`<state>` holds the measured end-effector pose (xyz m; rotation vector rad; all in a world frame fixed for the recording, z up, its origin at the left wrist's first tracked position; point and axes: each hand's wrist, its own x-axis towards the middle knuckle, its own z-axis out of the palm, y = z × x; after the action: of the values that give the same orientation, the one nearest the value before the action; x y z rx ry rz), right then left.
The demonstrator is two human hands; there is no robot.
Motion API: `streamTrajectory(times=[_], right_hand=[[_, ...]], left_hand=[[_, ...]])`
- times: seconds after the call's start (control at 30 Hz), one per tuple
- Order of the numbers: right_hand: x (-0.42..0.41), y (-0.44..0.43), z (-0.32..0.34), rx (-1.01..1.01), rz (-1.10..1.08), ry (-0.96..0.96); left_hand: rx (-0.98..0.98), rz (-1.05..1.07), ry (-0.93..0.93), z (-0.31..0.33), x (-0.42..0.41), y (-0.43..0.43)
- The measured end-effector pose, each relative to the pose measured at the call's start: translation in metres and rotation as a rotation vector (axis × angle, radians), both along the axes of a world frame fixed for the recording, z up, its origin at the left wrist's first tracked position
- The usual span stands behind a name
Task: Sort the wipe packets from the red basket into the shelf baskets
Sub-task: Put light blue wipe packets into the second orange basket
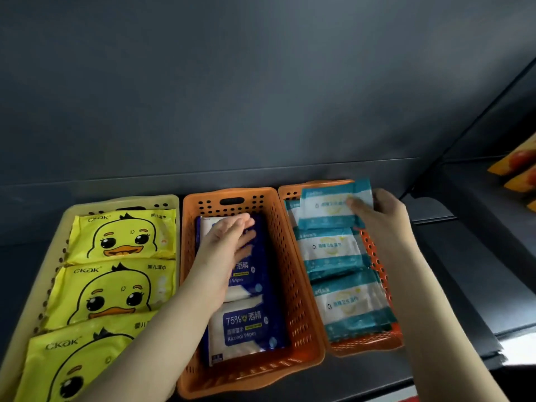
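Observation:
Three baskets sit side by side on a dark shelf. The cream basket (171, 200) on the left holds yellow duck wipe packets (124, 236). The middle orange basket (278, 227) holds blue alcohol wipe packets (246, 329); my left hand (229, 242) lies flat on the rear blue packet, fingers spread. The right orange basket (374, 256) holds teal-and-white wipe packets (330, 250). My right hand (377, 213) grips one teal-and-white packet (324, 207) by its right edge, tilted over the basket's back end. The red basket is not in view.
The shelf's dark back wall (261, 97) rises just behind the baskets. Orange packaged goods (519, 166) lie on the neighbouring shelf at the far right. Bare dark shelf surface (452, 256) stretches to the right of the baskets.

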<state>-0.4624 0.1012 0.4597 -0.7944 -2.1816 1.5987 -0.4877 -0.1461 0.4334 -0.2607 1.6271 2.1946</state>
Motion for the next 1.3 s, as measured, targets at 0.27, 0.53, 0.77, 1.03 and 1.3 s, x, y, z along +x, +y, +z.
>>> streamTrajectory(times=[0.27,0.53,0.77,1.03,1.3], right_hand=[[-0.02,-0.009,-0.034,0.849,0.083,-0.19],[-0.025,-0.016,-0.046,0.79,0.349,-0.145],[-0.018,-0.017,-0.037,0.789,0.356,-0.188],[0.125,-0.058,0.002,0.926,0.101,0.069],[0.35,-0.165,-0.034,0.819,-0.059,0.034]], left_hand=[[-0.813,0.138,0.778,-0.002,0.001,-0.009],[-1.362,-0.02,0.582,-0.021,-0.005,-0.003],[-1.375,-0.112,0.503,-0.012,-0.006,-0.001],[-1.081,-0.145,0.86,0.013,0.052,-0.039],[-0.868,-0.296,1.223,-0.012,0.244,-0.108]])
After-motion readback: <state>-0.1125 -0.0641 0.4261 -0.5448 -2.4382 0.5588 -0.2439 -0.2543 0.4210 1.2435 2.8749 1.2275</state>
